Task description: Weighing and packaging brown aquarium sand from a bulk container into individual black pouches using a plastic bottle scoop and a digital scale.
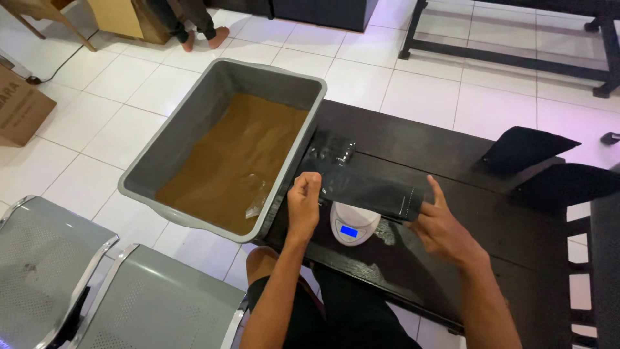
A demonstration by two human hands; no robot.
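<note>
A flat black pouch (371, 192) is held level just above a small white kitchen scale (352, 224) with a lit blue display. My left hand (303, 201) grips the pouch's left end; my right hand (439, 223) holds its right end, thumb up against the edge. The scale sits on a dark wooden table (413, 139). To the left, a grey plastic tub (194, 123) holds brown powder (236, 155), with a clear plastic scoop (257, 202) lying in it near the front corner.
More black pouches lie on the table: a small stack (332, 152) beside the tub and two (523, 147) at the right edge. Grey metal bench seats (97, 291) stand at lower left. A cardboard box (19, 106) and another person's feet (203, 39) are on the white tile floor.
</note>
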